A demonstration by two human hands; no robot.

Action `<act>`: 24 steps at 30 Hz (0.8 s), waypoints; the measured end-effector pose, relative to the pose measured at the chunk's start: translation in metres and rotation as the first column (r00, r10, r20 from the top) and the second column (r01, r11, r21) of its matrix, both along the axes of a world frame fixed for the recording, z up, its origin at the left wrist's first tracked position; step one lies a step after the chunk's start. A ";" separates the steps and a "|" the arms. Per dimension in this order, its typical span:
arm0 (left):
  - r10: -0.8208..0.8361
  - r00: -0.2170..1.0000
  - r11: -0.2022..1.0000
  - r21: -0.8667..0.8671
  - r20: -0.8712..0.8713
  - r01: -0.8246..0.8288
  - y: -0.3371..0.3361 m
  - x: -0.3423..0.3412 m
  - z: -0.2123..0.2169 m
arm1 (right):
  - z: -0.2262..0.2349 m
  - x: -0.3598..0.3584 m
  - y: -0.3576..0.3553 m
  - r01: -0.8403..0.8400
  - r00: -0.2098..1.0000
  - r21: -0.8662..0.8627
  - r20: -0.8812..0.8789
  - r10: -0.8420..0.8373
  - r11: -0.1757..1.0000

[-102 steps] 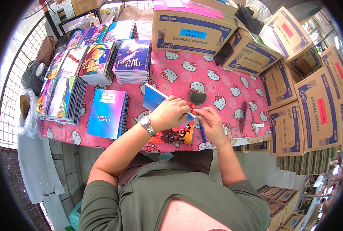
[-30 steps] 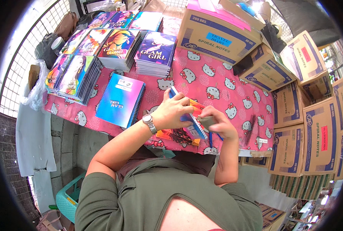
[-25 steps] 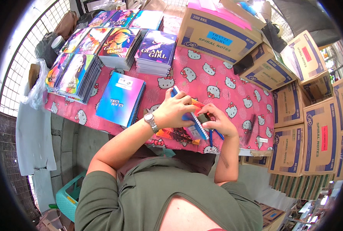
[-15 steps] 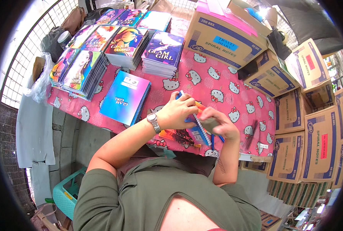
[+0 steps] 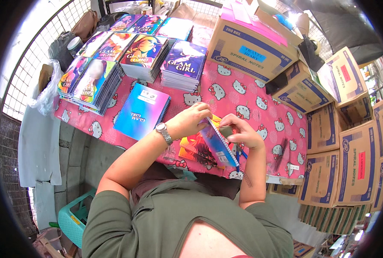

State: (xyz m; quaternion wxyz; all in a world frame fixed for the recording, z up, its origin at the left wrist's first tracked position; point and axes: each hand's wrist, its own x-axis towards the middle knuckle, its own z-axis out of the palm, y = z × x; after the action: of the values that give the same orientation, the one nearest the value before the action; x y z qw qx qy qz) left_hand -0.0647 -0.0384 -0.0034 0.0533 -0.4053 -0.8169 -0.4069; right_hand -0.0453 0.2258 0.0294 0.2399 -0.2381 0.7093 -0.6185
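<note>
My left hand (image 5: pixel 196 118) grips the top end of a blue-and-purple spiral notebook (image 5: pixel 217 144), which stands tilted with its coil-bound edge facing up and right. Close against that edge is my right hand (image 5: pixel 245 132), fingers curled together; a small greyish patch shows at the fingertips, too unclear to name. A blue coil end (image 5: pixel 242 155) sticks out near the notebook's lower corner. Under and behind the notebook lie orange-and-yellow printed covers (image 5: pixel 196 151), partly hidden. Left of my wrist rests a pile of blue-purple spiral notebooks (image 5: pixel 140 112), label side up.
Stacks of colourful notebooks (image 5: pixel 183 64) fill the far left of the pink patterned tablecloth (image 5: pixel 256 101). A large carton (image 5: pixel 247 53) stands at the back, with more cartons (image 5: pixel 358 157) piled on the right. Dark loose coils (image 5: pixel 281 154) lie near the right edge. A teal stool (image 5: pixel 73 219) stands lower left.
The notebook has turned so more of its blue-purple cover shows. My left hand has shifted slightly down and left; the right hand's blurred fingers have drawn in beside the coil edge.
</note>
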 end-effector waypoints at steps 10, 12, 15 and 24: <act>-0.052 0.973 0.998 0.058 0.227 0.039 -0.007 -0.004 -0.001 | 0.003 -0.013 -0.016 -0.018 0.991 -0.032 0.129 0.022 0.999; -0.085 0.960 0.996 0.056 0.268 0.073 -0.006 -0.005 0.004 | -0.003 -0.023 -0.013 0.038 0.999 0.236 -0.025 -0.033 0.971; -0.107 0.960 0.994 0.033 0.260 0.102 -0.008 -0.006 0.005 | -0.001 -0.018 -0.019 -0.157 0.957 -0.527 0.128 0.261 0.835; -0.144 0.951 0.989 0.072 0.273 0.129 -0.009 -0.013 0.009 | -0.005 -0.028 -0.020 0.014 0.987 0.142 0.158 -0.037 0.990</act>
State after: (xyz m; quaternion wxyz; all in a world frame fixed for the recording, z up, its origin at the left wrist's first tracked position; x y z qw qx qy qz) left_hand -0.0782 -0.0471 0.0056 -0.0792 -0.3979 -0.7753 -0.4841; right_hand -0.0738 0.2063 0.0240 0.3042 -0.1610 0.7327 -0.5872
